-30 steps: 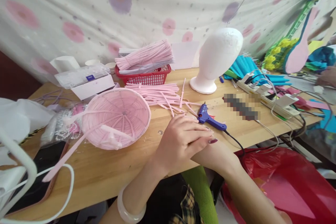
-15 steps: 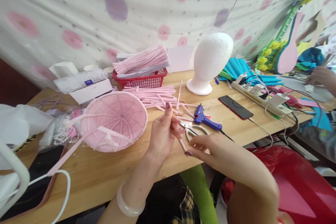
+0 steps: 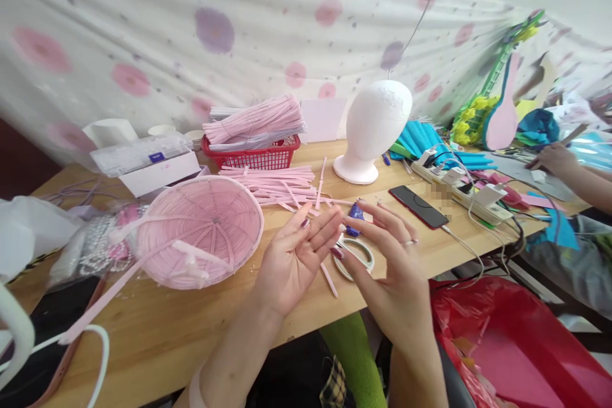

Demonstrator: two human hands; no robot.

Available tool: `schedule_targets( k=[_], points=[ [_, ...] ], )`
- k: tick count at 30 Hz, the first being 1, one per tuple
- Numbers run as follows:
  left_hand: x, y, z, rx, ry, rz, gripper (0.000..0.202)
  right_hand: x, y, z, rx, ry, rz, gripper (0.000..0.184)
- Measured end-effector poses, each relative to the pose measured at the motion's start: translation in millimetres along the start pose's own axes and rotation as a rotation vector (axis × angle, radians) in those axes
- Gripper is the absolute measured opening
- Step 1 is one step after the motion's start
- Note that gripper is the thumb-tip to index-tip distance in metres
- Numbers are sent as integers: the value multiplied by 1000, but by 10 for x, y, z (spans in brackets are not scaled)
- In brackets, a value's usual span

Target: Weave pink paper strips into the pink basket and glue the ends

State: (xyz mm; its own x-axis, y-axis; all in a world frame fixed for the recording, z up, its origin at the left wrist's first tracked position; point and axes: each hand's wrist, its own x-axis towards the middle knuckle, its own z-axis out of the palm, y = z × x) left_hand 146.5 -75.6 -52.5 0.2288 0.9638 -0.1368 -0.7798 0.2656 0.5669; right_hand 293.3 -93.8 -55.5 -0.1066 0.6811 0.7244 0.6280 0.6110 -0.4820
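My left hand [image 3: 296,258] is held palm up over the wooden table's [image 3: 191,325] front edge, fingers stretched out and holding nothing. My right hand [image 3: 392,264] faces it with fingers spread, its fingertips touching those of the left. A short pink strip [image 3: 329,280] lies just below the two hands, near my right thumb. White-handled scissors [image 3: 359,260] rest on the table under the hands. A blue glue gun [image 3: 354,211] shows partly behind my right fingers. A pink woven basket [image 3: 201,229] sits tilted to the left of my left hand.
Loose pink strips [image 3: 272,182] lie behind the hands, beside a red basket [image 3: 253,158] with a pink bundle. A white foam head [image 3: 373,127], a black phone [image 3: 418,206] and a power strip [image 3: 459,188] are on the right. Another person's hand [image 3: 554,158] works at far right. A red bag [image 3: 516,344] sits below the table.
My left hand turned palm up and let go of the pink strip it pinched. My right hand rose and spread its fingers against the left. The view tilted upward.
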Motion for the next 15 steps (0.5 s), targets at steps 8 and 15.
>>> schedule_targets(
  k=[8, 15],
  points=[
    [-133, 12, -21, 45, -131, -87, 67, 129, -21, 254, 11, -58, -130, 11],
    [-198, 75, -108, -288, -119, -150, 56, 102, -17, 411, 240, -149, -146, 17]
  ],
)
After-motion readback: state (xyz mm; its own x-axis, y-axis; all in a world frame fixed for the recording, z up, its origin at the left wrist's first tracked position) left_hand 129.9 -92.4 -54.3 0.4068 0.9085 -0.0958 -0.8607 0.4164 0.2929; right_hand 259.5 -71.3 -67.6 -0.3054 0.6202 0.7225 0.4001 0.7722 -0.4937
